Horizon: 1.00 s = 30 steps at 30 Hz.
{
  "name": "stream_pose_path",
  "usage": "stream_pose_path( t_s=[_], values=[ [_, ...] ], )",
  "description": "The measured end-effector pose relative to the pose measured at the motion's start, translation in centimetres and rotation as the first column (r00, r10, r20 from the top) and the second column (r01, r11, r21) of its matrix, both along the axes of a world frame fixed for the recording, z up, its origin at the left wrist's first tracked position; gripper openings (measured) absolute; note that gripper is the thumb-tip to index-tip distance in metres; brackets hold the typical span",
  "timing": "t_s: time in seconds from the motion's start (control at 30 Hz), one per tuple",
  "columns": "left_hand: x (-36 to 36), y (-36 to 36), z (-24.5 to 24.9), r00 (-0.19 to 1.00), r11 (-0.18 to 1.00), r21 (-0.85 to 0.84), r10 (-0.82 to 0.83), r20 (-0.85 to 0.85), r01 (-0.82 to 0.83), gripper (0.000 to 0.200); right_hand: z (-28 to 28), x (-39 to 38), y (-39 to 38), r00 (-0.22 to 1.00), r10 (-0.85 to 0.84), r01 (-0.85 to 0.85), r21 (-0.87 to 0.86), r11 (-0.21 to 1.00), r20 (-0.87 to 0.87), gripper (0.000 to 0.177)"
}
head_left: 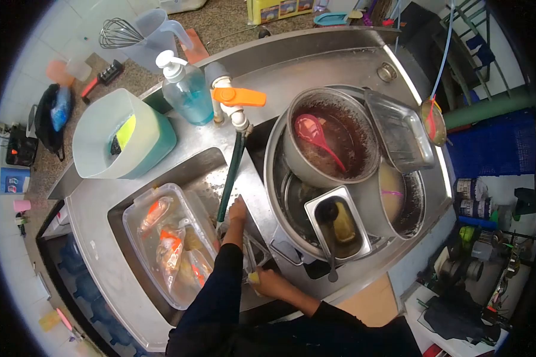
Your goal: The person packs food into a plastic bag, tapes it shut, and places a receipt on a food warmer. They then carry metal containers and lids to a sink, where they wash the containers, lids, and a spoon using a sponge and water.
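Observation:
My left hand (237,212) is closed at the far edge of a shiny metal pan (257,251), which is tilted in the sink beside the green hose (231,178). Part of the pan is hidden behind my left forearm. Lower and to the right, my right hand (273,283) is closed around a small yellow sponge (254,278), against the pan's near side. Left of my left arm, a clear plastic tub (138,250) stands in the sink basin (211,159), holding several orange-and-white plastic packets (171,247).
A large pot (292,119) with a red ladle (315,134), a rectangular steel pan (363,244) and another pot (420,208) crowd the right side. Behind the sink are a tap with an orange handle (239,96), a soap bottle (190,89) and a tub of bluish liquid (89,143).

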<state>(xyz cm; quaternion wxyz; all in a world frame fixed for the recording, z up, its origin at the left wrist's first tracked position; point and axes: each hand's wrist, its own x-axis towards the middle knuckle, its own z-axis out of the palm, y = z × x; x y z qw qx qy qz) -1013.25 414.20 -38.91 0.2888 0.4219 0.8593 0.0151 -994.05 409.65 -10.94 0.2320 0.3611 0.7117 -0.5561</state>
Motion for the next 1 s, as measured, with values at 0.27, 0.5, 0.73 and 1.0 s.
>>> stream_pose_path(
  t_s=[0.27, 0.5, 0.73, 1.0],
  values=[
    [-0.7, -0.2, -0.7, 0.974, 0.971, -0.074, -0.223, 0.044, 0.226, 0.035, -0.6, 0.6, -0.4, 1.000, -0.028, 0.028, -0.116, 0.993, 0.007, 0.058],
    [-0.5, 0.2, -2.3, 0.999, 0.994, 0.108, -0.019, -0.032, 0.023, 0.014, -1.5, 1.1, -0.4, 0.996, -0.088, 0.090, -0.176, 0.980, 0.017, 0.062],
    [-2.2, 0.6, 2.0, 0.900, 0.614, 0.657, 0.302, 0.316, -0.437, 0.021, -2.4, 0.8, -0.7, 0.989, -0.134, 0.125, -0.134, 0.983, -0.066, 0.061],
    [4.7, -6.9, 19.4, 0.954, 0.662, 0.691, 0.254, 0.157, -0.290, 0.026, -3.9, 0.3, -1.0, 0.805, -0.586, 0.555, -0.455, 0.696, 0.086, 0.034]
  ],
)
